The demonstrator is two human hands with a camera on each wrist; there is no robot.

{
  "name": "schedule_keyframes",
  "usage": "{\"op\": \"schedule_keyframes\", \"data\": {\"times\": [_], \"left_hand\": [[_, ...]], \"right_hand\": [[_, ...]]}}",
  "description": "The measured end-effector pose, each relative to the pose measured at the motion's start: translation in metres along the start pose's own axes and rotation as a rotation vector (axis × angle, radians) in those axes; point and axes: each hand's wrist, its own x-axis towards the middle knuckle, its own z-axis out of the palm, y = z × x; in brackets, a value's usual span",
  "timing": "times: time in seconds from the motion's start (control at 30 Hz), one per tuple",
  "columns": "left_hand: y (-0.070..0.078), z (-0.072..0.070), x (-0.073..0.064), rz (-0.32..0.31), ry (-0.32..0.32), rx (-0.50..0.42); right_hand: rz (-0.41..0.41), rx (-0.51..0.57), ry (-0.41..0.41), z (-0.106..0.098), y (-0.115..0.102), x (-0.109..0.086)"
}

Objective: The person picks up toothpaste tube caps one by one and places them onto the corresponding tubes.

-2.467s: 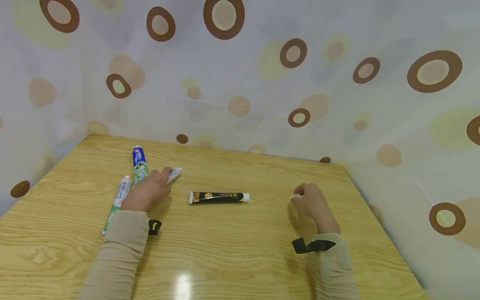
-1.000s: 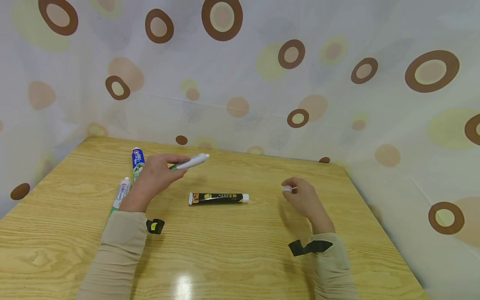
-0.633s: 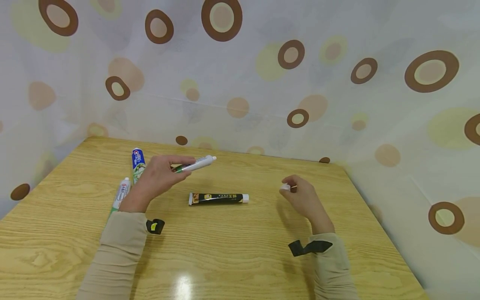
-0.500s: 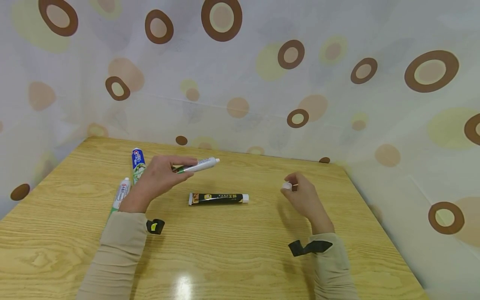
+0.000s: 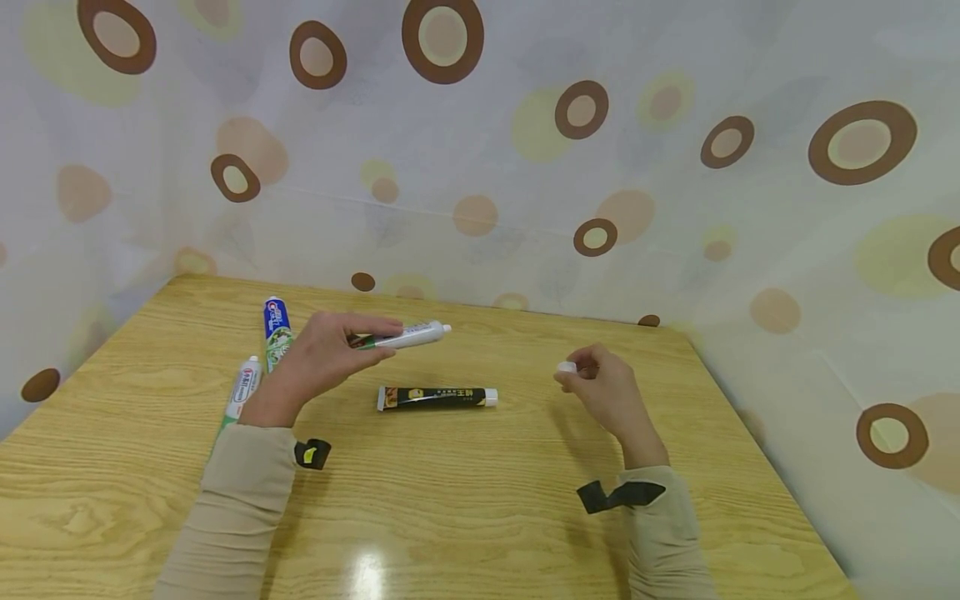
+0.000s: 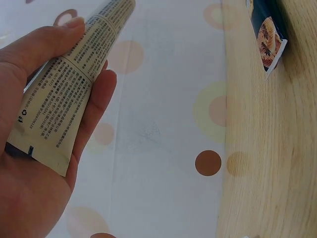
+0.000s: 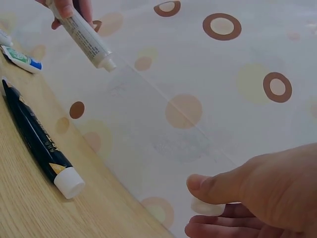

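Note:
My left hand (image 5: 322, 354) grips a white and green toothpaste tube (image 5: 416, 335) above the table, its uncapped nozzle pointing right. Fine print covers the side of the tube (image 6: 64, 94) seen in the left wrist view, where thumb and fingers hold it near the flat end. My right hand (image 5: 609, 392) pinches a small white cap (image 7: 207, 207) between thumb and fingers. A wide gap separates the cap from the nozzle. On the table between the hands lies a black toothpaste tube (image 5: 435, 397) with its white cap on.
Left of my left hand lie a blue and green toothpaste tube (image 5: 276, 321) and a white and green tube (image 5: 243, 387), the latter partly behind my forearm. A patterned sheet (image 5: 480, 150) stands behind the wooden table (image 5: 450, 517).
My left hand has lifted the white and green tube from beside the other tubes and brought it right, its nozzle dipping lower. My right hand has shifted slightly left and turned the cap.

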Motion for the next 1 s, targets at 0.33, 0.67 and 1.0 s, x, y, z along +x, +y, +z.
{"op": "schedule_keyframes", "data": {"times": [0.33,0.67,1.0], "left_hand": [[0.004,0.002,0.000,0.046,-0.009,-0.041],[0.008,0.004,0.000,0.112,-0.064,-0.089],[0.012,0.007,0.002,0.154,-0.075,-0.157]], "right_hand": [[-0.099,-0.018,0.013,0.002,0.001,0.000],[-0.105,0.187,-0.027,0.010,-0.013,0.000],[-0.140,0.371,-0.111,0.019,-0.025,-0.003]]}}
